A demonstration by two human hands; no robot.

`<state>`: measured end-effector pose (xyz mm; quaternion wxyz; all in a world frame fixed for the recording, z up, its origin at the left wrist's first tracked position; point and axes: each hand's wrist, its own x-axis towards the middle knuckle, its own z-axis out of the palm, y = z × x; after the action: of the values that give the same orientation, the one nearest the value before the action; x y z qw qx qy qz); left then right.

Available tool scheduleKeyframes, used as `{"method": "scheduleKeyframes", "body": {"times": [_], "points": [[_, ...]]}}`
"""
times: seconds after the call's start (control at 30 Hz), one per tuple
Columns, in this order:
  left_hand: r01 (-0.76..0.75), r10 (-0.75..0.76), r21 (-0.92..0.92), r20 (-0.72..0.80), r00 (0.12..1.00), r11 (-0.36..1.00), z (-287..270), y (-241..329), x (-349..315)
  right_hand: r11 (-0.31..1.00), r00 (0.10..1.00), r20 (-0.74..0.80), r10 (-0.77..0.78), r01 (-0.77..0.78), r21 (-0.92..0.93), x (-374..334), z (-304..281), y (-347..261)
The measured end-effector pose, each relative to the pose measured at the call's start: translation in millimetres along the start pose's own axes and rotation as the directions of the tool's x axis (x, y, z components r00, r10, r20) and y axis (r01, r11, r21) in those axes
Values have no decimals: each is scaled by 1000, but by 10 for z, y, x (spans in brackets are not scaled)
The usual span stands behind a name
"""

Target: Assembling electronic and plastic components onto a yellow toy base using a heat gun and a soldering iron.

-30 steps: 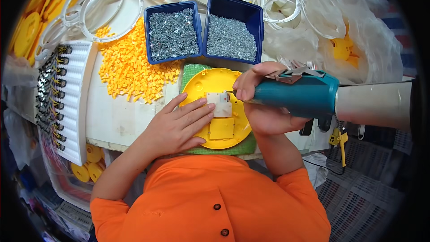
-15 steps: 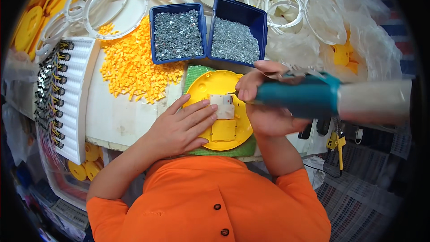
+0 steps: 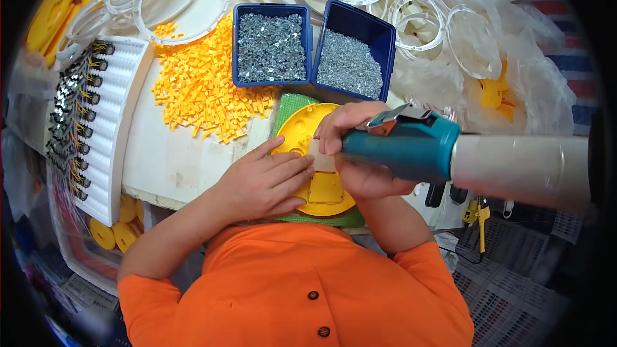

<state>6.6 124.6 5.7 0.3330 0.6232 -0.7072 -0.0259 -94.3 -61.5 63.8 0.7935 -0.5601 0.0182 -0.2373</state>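
Observation:
My right hand (image 3: 366,181) is wrapped round a teal electric screwdriver (image 3: 405,148), held nearly level, with a pale wrapped tube at its rear end. The screwdriver's tip and part of a small white block (image 3: 324,162) are hidden behind my right fingers. That block sits inside a round yellow plastic housing (image 3: 299,122), above a yellow rectangular section. My left hand (image 3: 260,183) lies flat across the housing's left side, fingers stretched out, fingertips beside the block. Beneath the housing is a green mat (image 3: 289,106).
Two blue bins (image 3: 239,58) of small metal parts stand beyond the housing. Left of them spreads a heap of small yellow pieces (image 3: 209,93). A white foam tray (image 3: 119,115) with wired parts is at far left. White rings (image 3: 143,9) and plastic bags (image 3: 527,45) fill the back.
My right hand and the screwdriver have moved left over the housing, now covering the right part of the white block. My left hand stays on the housing. The view has shifted slightly.

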Motion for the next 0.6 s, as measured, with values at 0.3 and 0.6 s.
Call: {"method": "scheduleKeyframes", "body": {"times": [0.3, 0.6], "points": [[-2, 2, -1, -70, 998, 1000, 31, -27, -22, 991, 999, 3, 41, -41, -128, -254, 47, -224], [-75, 77, 16, -152, 985, 997, 139, -32, -13, 993, 996, 26, -86, 88, -74, -412, 159, -96]]}}
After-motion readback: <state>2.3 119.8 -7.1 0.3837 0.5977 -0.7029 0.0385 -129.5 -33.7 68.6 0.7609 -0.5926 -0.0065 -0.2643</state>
